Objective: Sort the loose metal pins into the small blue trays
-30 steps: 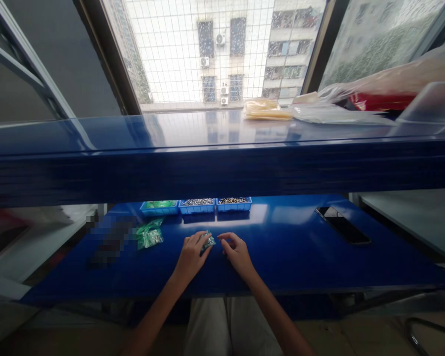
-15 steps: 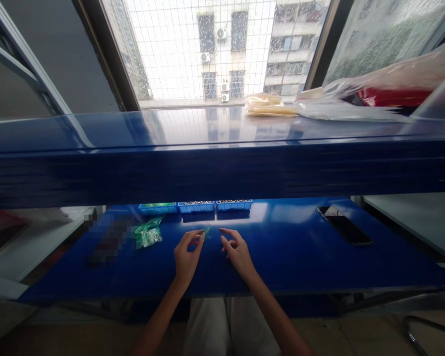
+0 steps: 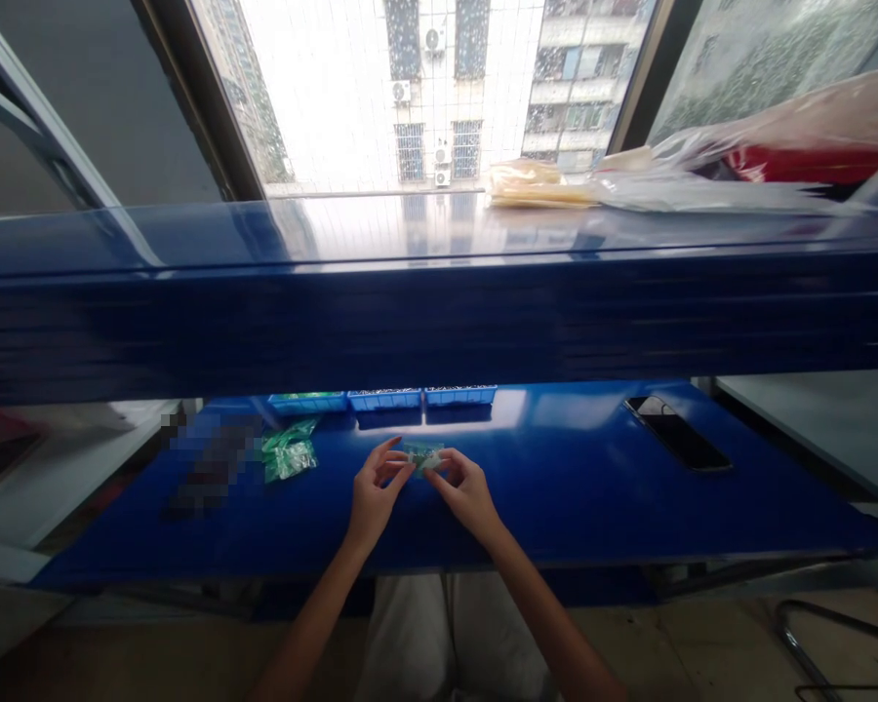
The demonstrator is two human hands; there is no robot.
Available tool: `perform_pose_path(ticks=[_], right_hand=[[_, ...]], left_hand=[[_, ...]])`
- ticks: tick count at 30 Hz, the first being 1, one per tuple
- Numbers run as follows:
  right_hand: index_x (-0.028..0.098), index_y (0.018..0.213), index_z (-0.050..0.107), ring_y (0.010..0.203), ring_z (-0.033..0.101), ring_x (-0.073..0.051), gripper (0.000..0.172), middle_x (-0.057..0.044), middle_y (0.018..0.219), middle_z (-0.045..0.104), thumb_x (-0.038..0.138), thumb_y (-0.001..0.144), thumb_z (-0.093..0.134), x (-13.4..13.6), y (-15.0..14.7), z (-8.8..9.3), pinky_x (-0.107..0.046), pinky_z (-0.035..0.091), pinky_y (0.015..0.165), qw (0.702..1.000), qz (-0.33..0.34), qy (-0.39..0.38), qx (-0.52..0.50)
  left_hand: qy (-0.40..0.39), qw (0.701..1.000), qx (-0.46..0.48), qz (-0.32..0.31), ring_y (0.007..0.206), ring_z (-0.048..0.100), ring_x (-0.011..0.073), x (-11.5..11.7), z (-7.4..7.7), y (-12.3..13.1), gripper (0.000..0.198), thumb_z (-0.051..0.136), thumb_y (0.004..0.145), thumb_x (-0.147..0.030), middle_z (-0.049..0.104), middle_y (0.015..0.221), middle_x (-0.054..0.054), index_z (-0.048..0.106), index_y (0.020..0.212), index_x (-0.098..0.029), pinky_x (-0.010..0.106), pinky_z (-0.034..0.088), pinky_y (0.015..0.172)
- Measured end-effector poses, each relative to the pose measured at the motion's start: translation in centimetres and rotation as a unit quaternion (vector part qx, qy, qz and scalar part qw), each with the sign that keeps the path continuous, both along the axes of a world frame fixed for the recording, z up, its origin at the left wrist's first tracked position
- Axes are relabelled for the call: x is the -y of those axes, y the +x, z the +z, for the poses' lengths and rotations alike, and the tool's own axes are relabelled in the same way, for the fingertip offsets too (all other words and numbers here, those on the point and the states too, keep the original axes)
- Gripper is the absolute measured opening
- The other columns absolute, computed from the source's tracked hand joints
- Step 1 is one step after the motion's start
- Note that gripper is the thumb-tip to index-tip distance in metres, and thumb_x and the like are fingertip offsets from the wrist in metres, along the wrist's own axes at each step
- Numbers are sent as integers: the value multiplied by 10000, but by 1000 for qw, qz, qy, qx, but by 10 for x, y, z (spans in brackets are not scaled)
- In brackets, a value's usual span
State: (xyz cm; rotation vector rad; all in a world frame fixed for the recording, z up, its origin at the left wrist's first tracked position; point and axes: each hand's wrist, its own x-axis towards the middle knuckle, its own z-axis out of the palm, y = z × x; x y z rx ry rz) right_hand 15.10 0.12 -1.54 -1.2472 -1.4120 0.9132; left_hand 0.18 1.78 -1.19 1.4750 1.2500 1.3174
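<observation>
A small clear plastic bag with a green tint (image 3: 425, 453) is stretched between my two hands above the blue tabletop. My left hand (image 3: 376, 492) pinches its left side between thumb and fingers. On the other side, my right hand (image 3: 468, 495) grips the bag's right edge in the same way. What the bag contains, if anything, is too small to make out. Left of my hands lies a loose pile of green plastic bags (image 3: 291, 451) on the table.
Three blue bins (image 3: 384, 400) stand at the back under the raised blue shelf (image 3: 439, 327); two hold small metal parts, the left one something green. A black phone (image 3: 679, 433) lies to the right. Plastic packets (image 3: 541, 185) rest on the shelf by the window.
My right hand has moved left and taken hold of the small bag, which only my left hand held before. The bag is now spread between both hands. The view has tilted slightly.
</observation>
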Motion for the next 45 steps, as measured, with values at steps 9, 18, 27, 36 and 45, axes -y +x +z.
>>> perform_pose_path(ticks=[9, 18, 27, 36, 45], right_hand=[[160, 796, 596, 443, 369, -65, 229, 15, 621, 545, 371, 706, 597, 1, 0, 5, -189, 294, 410, 999, -13, -6, -33], [209, 741, 692, 545, 475, -73, 146, -58, 990, 536, 228, 737, 547, 2, 5, 0, -198, 388, 437, 997, -16, 67, -46], [185, 592, 662, 761, 554, -153, 225, -69, 1149, 479, 108, 693, 476, 3, 5, -5, -206, 429, 458, 997, -27, 64, -37], [181, 1006, 574, 442, 448, -76, 333, -14, 750, 598, 345, 716, 591, 3, 0, 3, -192, 358, 385, 995, 0, -5, -104], [160, 943, 543, 355, 377, -52, 373, -1, 654, 581, 447, 709, 584, -3, -2, -11, -180, 291, 320, 989, -3, -19, -148]], left_hand=[[56, 996, -69, -18, 860, 608, 173, -4, 3, -1, 181, 609, 705, -323, 658, 871, 31, 632, 828, -191, 267, 499, 706], [75, 993, -67, -60, 884, 598, 184, -6, 4, -2, 108, 597, 722, -275, 639, 967, 66, 640, 741, -178, 279, 508, 691], [87, 986, -101, -98, 1027, 538, 208, -4, 3, -5, 218, 545, 764, -260, 574, 1144, 58, 656, 952, -255, 286, 512, 711], [68, 989, -120, -54, 880, 590, 175, -5, 0, 1, 190, 551, 755, -332, 617, 979, 63, 681, 790, -197, 235, 489, 633], [175, 959, -221, -39, 588, 520, 100, 7, -3, 9, 178, 542, 764, -346, 605, 739, 12, 625, 825, -202, 226, 458, 591]])
